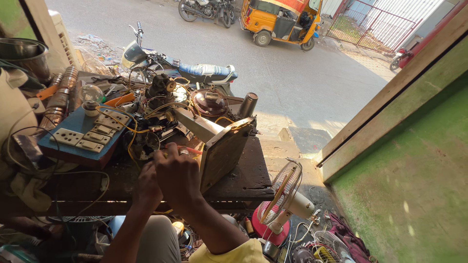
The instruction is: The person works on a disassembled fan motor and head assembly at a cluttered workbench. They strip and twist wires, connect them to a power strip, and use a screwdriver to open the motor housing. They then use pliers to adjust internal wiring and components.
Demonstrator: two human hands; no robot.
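Your two hands meet low over a dark, cluttered workbench (248, 178), seen from above and behind. Your right hand (178, 178) is curled into a loose fist, knuckles toward the camera, so whatever it grips is hidden behind it; only a red-handled tool (192, 150) pokes out past the fingers, and whether the hand holds it cannot be told. Your left hand (147, 182) sits just beside and partly behind the right, its fingers covered, so its grip is unclear too. Both work at a tangle of yellow wires (130, 130) beside a tilted grey metal casing (222, 148). To the left lies a blue switch board (80, 134) with a clear bulb (90, 93). A small table fan (287, 192) stands below the bench.
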